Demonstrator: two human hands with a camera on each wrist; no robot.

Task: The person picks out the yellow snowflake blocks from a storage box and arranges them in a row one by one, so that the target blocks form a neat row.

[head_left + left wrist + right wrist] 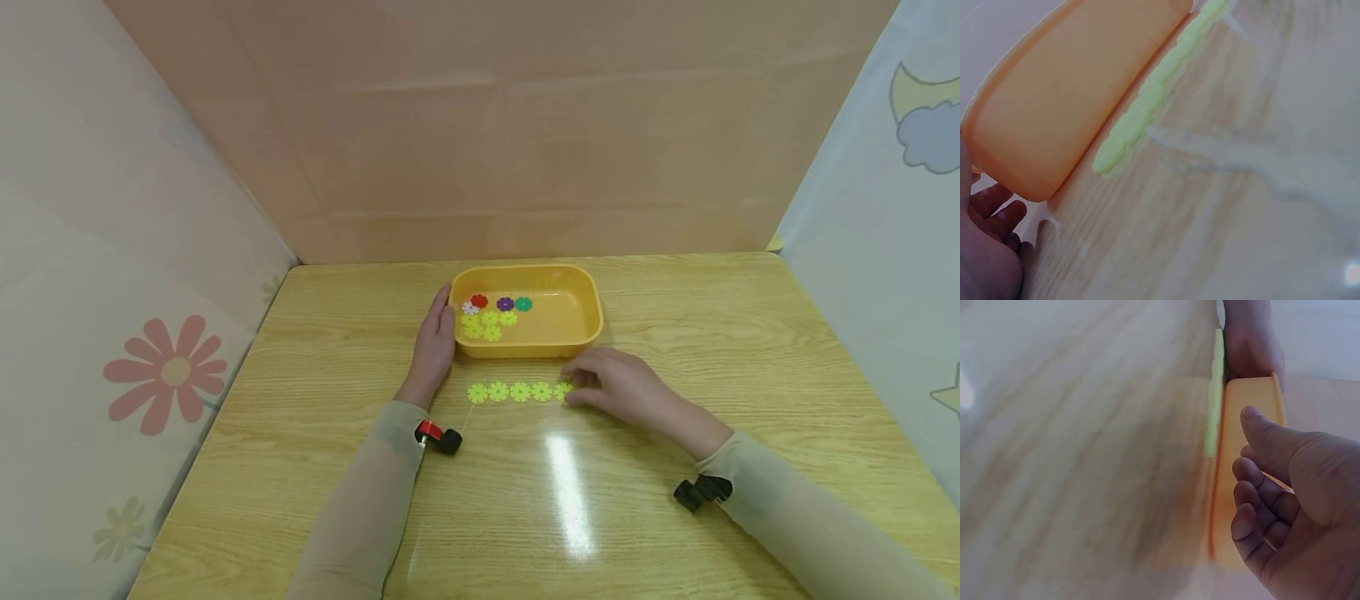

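Note:
A yellow-orange plastic bin (528, 351) stands on the table. My left hand (434, 337) lies along its left end, fingers reaching forward beside the wall; in the left wrist view that hand (988, 250) shows at the bin's corner. Several yellow-green snowflake discs (521, 392) form a straight row in front of the bin. At the row's right end hovers my right hand (618, 385), overlapping the last disc in the head view. The right wrist view shows this hand (1291, 500) with loosely bent fingers, thumb apart, and nothing between them.
Inside the bin, more yellow-green discs (490, 319) gather at the left, with a red disc (479, 301), a white disc (470, 308), a purple disc (506, 304) and a green disc (523, 304). A tan backdrop (510, 133) rises behind the wooden table (675, 317).

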